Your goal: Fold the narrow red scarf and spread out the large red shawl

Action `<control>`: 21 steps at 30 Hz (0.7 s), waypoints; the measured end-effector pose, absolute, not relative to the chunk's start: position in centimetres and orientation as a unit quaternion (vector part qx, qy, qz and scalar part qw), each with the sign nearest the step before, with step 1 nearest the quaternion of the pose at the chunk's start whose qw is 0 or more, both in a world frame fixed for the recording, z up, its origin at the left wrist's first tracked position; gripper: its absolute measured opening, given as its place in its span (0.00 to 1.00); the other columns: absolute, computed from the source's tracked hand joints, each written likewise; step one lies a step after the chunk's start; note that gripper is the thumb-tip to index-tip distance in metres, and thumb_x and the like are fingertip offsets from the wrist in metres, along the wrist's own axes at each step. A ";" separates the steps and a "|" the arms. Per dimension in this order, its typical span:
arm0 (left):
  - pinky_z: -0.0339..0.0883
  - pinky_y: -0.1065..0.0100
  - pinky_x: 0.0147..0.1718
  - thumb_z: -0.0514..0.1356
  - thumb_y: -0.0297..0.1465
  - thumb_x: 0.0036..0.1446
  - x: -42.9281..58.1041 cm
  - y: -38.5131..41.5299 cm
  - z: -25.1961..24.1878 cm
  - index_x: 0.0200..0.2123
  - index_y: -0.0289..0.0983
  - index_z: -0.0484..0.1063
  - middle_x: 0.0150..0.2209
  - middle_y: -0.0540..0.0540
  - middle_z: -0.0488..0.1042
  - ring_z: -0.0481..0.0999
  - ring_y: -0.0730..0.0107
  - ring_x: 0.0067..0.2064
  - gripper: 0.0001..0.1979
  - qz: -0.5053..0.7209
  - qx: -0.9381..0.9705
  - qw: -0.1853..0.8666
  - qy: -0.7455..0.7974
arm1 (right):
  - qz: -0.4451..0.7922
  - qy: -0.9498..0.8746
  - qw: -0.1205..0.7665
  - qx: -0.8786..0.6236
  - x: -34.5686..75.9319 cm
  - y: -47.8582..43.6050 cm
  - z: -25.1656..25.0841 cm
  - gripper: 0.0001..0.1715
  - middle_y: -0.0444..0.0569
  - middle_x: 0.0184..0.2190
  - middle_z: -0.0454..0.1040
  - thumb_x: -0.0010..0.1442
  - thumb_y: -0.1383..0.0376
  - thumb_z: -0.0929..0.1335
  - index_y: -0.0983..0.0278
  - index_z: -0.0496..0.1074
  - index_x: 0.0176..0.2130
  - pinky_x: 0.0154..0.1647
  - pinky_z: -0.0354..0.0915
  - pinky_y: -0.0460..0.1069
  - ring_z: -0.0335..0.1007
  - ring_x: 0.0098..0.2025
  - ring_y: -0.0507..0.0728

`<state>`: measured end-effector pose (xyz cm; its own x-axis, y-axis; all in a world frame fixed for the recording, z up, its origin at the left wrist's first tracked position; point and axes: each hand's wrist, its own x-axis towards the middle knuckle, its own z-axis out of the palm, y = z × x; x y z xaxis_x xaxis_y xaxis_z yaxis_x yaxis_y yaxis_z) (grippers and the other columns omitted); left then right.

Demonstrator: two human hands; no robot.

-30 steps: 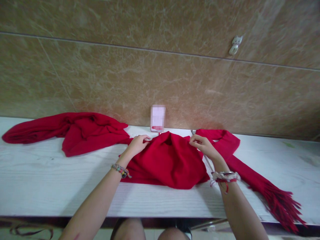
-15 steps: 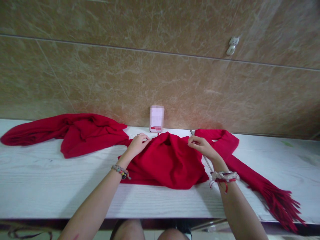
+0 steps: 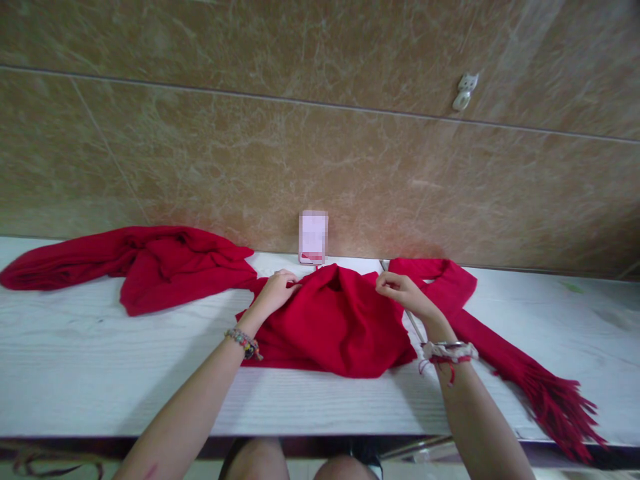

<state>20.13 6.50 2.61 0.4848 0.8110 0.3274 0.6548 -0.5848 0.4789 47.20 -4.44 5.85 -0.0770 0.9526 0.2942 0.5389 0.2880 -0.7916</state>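
A red scarf [image 3: 345,327] lies bunched and wrinkled in front of me on the white wood-grain tabletop [image 3: 300,403]. At its upper left edge, my left hand [image 3: 280,292] is closed, its fingertips pinching the fabric. My right hand [image 3: 403,293] is curled with thumb and finger pressed together at the upper right corner of the cloth. To the right runs a flat red strip ending in a long fringe [image 3: 565,407]. A thicker red bundle [image 3: 170,267] spreads to the left, touching the middle part. I cannot tell whether all the red cloth is one piece.
A small pale card-like object [image 3: 313,237], blurred out, leans against the brown marbled tile wall [image 3: 250,167] behind the scarf. A white cat-shaped hook [image 3: 466,92] sits high on the wall. The table's front edge runs just above my knees [image 3: 260,460].
The fingers of my left hand have dipped slightly lower onto the cloth. My right hand and the red fabric look nearly the same.
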 end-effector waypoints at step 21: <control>0.62 0.65 0.41 0.53 0.36 0.42 12.9 6.5 8.3 0.14 0.39 0.60 0.27 0.48 0.69 0.69 0.65 0.36 0.11 0.482 0.760 0.218 0.377 | 0.276 -0.596 0.551 -0.515 49.6 -6.6 7.1 0.09 0.42 0.18 0.60 0.43 0.61 0.64 0.61 0.60 0.17 0.25 0.54 0.47 0.55 0.24 0.52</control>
<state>12.86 6.48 8.27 0.2509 0.7840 0.5679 0.3631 -0.6200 0.6955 49.61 -6.55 7.14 0.1380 0.9178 0.3723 0.3100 0.3169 -0.8963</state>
